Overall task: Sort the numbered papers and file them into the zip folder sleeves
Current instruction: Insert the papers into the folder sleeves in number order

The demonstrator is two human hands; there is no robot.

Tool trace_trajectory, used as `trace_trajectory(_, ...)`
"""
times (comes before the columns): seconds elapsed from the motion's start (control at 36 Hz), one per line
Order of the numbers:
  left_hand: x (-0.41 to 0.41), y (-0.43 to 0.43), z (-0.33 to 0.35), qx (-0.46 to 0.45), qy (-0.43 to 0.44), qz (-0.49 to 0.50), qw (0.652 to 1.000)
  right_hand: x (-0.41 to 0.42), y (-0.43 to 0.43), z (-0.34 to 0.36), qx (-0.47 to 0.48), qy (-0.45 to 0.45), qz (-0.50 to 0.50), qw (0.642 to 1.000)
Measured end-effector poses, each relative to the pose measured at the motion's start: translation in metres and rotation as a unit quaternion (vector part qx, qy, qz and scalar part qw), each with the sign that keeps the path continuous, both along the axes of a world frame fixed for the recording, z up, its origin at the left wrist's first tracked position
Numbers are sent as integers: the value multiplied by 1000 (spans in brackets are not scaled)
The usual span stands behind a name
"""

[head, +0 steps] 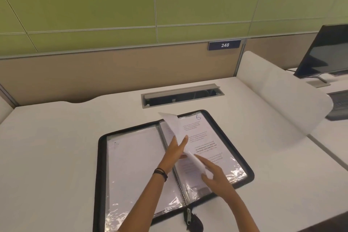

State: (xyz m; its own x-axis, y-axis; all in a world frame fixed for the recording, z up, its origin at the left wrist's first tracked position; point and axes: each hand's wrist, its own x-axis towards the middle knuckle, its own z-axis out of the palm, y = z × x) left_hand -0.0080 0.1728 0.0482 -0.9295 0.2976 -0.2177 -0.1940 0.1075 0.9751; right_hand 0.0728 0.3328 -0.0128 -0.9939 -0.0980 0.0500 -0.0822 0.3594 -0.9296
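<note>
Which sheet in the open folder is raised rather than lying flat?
The middle sheet, held up at the centre by the left hand; the left page and the right page, marked 6, lie flat.

Black-edged zip folder (250, 173), white papers (175, 126), white desk (56, 137), green wall panels (94, 2)

A bare left forearm (143, 201) and a bare right forearm (239, 207), seen from above, one banded in black at the wrist.
Both forearms are shown uncovered from the lower edge of the view, where they are cut off, up to the left hand (176, 151) and the right hand (214, 174), which are also uncovered. The left wrist is ringed by several thin black wristbands (160, 173), worn close together in a narrow stack just behind the hand; their material cannot be made out.
</note>
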Motion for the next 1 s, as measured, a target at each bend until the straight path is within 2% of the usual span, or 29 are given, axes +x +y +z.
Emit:
trace_trajectory(0.08,-4,3,0,-27,31,32,999,2,1,10,-2,-35,41,999)
trace_trajectory(0.14,-7,3,-1,-43,9,60,997,3,2,15,-23,-37,17,999)
trace_trajectory(0.19,-10,2,-6,-42,-3,78,996,3,3,9,-24,-8,-70,997)
trace_trajectory(0.25,-12,1,-10,-42,1,80,996,3,8,-3,26,23,-188,982)
trace_trajectory(0.33,-12,1,-13,-49,13,81,995,1,22,-24,106,0,-281,954)
trace_trajectory(0.5,-13,1,-20,-77,50,57,994,-1,26,-32,132,-31,-243,961)
trace_trajectory(0.78,-19,10,-37,-76,30,49,995,2,19,-16,94,6,-241,966)
trace_trajectory(0.92,-18,11,-39,-95,26,47,994,-2,19,-16,71,-19,-226,971)
trace_trajectory(1.0,-18,13,-37,-98,24,42,994,-4,18,-16,21,0,-222,975)
